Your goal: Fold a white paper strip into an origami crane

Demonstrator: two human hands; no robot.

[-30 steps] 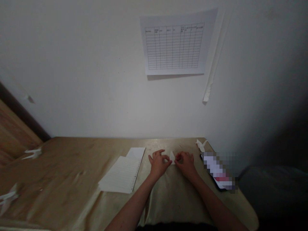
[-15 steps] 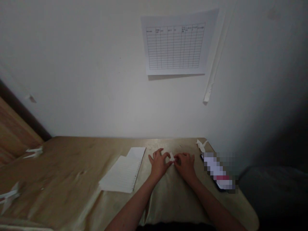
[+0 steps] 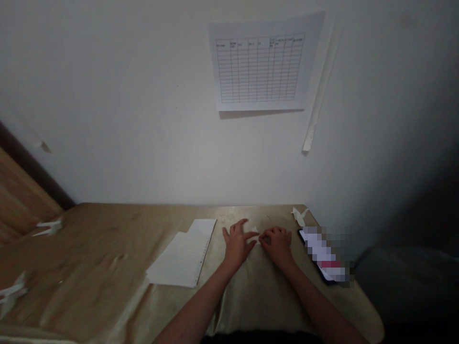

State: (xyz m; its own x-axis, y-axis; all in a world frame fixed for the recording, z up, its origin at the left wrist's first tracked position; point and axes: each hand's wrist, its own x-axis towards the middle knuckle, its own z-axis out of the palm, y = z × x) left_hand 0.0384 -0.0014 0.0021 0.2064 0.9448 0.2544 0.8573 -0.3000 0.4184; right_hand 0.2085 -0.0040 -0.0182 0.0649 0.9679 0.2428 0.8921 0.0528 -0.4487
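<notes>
A small white piece of paper (image 3: 255, 230) is at my fingertips, low over the table, mostly covered by them. My left hand (image 3: 236, 246) has its thumb and index finger at the paper's left side, their tips close together, while the other fingers are spread. From the right, my right hand (image 3: 278, 244) pinches the same paper between thumb and index finger, its remaining fingers curled. Too little of the paper shows to make out its folds.
Left of my hands lies a stack of lined paper sheets (image 3: 181, 258). A phone (image 3: 322, 255), partly blurred, is on the right, with a folded white paper (image 3: 298, 216) behind it. More folded papers (image 3: 50, 226) lie far left. A printed table sheet (image 3: 265, 71) hangs on the wall.
My left index finger has straightened and reached over the small paper toward my right fingertips. Less of the paper shows now. My right hand has barely moved.
</notes>
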